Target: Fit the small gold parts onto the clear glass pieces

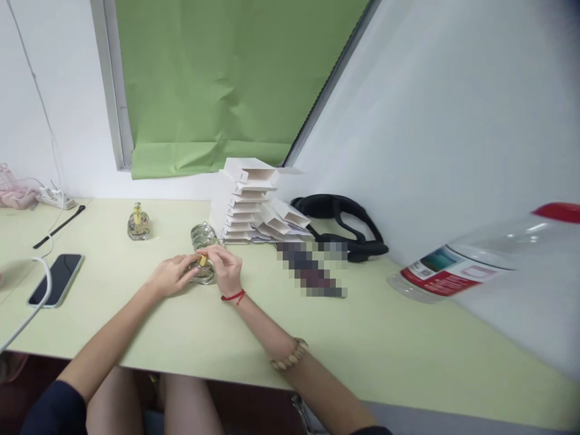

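A small clear glass perfume bottle with a gold neck stands on the pale table between my hands. My left hand is closed on its left side, fingers touching the glass and the gold part. From the right, my right hand pinches at the gold top; the fingertips partly cover it. Just behind are more glass bottles, close together and partly hidden by my right hand. Farther left, another perfume bottle with a gold top stands upright alone.
White open-ended boxes are stacked at the back, with several leaning beside them. A black headset-like strap lies right of them, near a blurred dark item. A large plastic bottle is at right, a phone and white cable at left.
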A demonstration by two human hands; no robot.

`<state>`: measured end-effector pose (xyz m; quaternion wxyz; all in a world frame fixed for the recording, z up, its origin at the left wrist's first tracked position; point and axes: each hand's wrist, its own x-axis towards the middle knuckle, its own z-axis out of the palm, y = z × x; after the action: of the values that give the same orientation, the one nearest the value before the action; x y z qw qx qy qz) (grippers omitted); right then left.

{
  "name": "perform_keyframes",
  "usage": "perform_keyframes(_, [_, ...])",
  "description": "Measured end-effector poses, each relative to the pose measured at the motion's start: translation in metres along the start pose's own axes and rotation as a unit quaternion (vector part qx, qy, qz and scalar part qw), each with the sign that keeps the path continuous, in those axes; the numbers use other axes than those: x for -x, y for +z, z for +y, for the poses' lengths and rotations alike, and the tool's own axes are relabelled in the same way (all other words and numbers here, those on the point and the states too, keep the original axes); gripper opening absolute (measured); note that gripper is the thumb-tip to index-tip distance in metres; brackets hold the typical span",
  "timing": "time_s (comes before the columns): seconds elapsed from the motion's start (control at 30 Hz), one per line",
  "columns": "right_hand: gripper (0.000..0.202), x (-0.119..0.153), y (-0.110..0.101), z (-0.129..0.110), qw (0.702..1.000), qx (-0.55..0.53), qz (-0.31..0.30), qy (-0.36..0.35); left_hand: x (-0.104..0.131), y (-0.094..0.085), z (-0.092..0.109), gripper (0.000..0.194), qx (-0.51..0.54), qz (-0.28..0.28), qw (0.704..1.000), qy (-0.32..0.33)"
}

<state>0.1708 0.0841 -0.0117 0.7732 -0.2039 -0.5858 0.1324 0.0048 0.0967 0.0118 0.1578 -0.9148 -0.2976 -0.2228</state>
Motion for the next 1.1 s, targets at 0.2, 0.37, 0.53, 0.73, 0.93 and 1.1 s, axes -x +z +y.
perform_keyframes(0.2, [0.035, 0.002, 0.002, 0.008, 0.998, -0.021, 0.005, 0.062, -0.002, 0.004, -0.003, 0.046, -0.025, -0.008, 1.0, 0.014])
perform_keyframes(0.37, [0.039, 0.003, 0.0, 0.017, 0.957, -0.184, -0.086, 0.205, 0.004, -0.015, -0.022, 0.041, -0.108, -0.024, 0.994, -0.017])
perform_keyframes(0.53, [0.049, 0.003, -0.004, 0.022, 0.921, -0.251, -0.129, 0.27, 0.024, -0.036, -0.057, 0.041, -0.09, 0.027, 0.982, -0.163])
perform_keyframes(0.73, [0.047, 0.001, -0.008, 0.03, 0.931, -0.22, -0.09, 0.276, 0.039, -0.046, -0.089, 0.038, -0.048, 0.126, 0.949, -0.285])
perform_keyframes(0.93, [0.04, 0.0, -0.008, 0.024, 0.934, -0.217, -0.003, 0.283, 0.036, -0.047, -0.095, 0.03, -0.006, 0.203, 0.922, -0.33])
perform_keyframes(1.1, [0.037, -0.003, -0.007, 0.015, 0.933, -0.217, 0.031, 0.286, 0.029, -0.043, -0.099, 0.026, -0.029, 0.215, 0.911, -0.35])
